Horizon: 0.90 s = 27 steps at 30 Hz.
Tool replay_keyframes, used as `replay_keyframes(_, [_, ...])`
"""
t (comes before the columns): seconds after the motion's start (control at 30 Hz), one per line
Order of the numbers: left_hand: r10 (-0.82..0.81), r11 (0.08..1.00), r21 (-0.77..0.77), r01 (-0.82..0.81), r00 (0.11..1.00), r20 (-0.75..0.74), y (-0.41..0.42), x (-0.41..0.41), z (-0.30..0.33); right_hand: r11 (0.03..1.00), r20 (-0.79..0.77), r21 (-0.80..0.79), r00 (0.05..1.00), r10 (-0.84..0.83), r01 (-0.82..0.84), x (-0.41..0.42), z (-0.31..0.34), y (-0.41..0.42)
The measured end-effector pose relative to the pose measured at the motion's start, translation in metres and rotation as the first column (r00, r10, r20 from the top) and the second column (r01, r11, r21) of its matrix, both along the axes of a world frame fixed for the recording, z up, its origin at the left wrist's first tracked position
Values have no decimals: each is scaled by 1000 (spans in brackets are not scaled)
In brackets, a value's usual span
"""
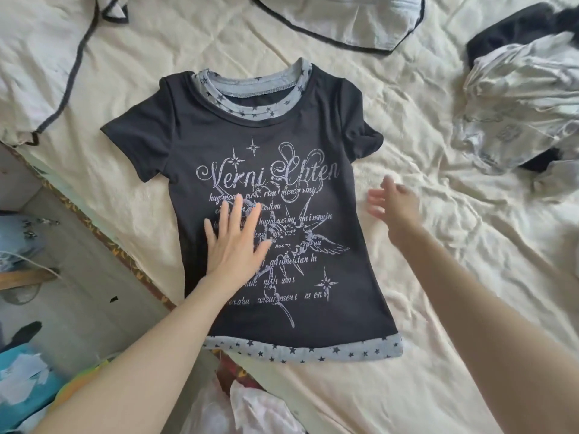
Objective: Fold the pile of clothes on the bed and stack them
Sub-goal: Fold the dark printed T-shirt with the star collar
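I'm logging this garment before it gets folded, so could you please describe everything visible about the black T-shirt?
The black T-shirt lies flat, unfolded and face up on the cream bedsheet, neck away from the person. It looks like soft knit, with short sleeves, grey star-print trim at neckline and hem, and a pale script-and-bird graphic. The left hand presses flat on its front; the blurred right hand is beside its edge.

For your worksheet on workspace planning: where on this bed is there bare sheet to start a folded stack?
Bare sheet lies right of the black T-shirt, below the crumpled clothes pile; the right hand hovers at its edge. The top is crowded by pillows, and the left hand presses the shirt.
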<state>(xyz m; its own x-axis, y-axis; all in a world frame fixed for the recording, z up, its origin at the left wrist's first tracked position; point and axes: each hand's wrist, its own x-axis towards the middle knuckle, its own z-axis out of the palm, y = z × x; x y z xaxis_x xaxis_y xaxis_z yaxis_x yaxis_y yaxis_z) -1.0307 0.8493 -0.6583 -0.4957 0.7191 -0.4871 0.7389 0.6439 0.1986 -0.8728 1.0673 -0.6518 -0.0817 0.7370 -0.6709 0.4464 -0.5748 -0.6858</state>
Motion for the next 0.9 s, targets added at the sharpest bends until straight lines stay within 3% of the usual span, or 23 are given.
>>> replay_keyframes(0.1, [4,982,-188,10,997,75,20,-3,-16,980,-216,-189,971,-102,61,-30,-2,35])
replay_keyframes(0.17, [-2,961,-275,23,997,76,25,-4,-23,947,-234,-321,966,-112,32,-46,-4,54])
replay_keyframes(0.27, [-8,947,-319,31,997,73,28,-5,-26,839,-219,-526,931,-291,139,-60,-1,73])
replay_keyframes(0.33, [-5,941,-338,28,998,69,30,-5,-26,818,-214,-530,898,-384,224,-60,3,79])
replay_keyframes(0.43, [5,934,-358,16,998,58,34,-3,-27,866,-236,-301,849,-472,398,-53,4,76])
replay_keyframes(0.5, [10,933,-359,7,999,45,35,-2,-29,859,-246,-239,828,-504,452,-51,4,68])
replay_keyframes(0.57, [12,933,-360,3,999,39,36,-2,-30,822,-238,-353,807,-540,446,-52,2,64])
replay_keyframes(0.63, [10,933,-359,4,999,36,36,-3,-30,719,-242,-540,737,-631,438,-52,3,70])
replay_keyframes(0.7, [5,934,-357,7,999,32,36,-4,-31,660,-229,-605,698,-679,444,-56,5,77])
replay_keyframes(0.73, [4,936,-352,8,1000,31,36,-4,-30,707,-233,-539,725,-648,458,-59,5,78])
replay_keyframes(0.77, [3,939,-344,7,1000,31,36,-4,-30,816,-221,-358,808,-547,454,-63,7,76])
replay_keyframes(0.8, [3,942,-335,8,999,32,36,-5,-29,931,-145,-58,919,-366,361,-67,9,70])
replay_keyframes(0.83, [0,945,-326,12,999,36,36,-6,-27,944,-44,290,988,-150,157,-71,12,60])
replay_keyframes(0.87, [-5,948,-318,19,999,45,36,-8,-24,830,59,549,996,73,-93,-74,16,45])
replay_keyframes(0.9, [-10,951,-308,27,998,54,36,-11,-21,660,175,681,946,274,-317,-75,16,31])
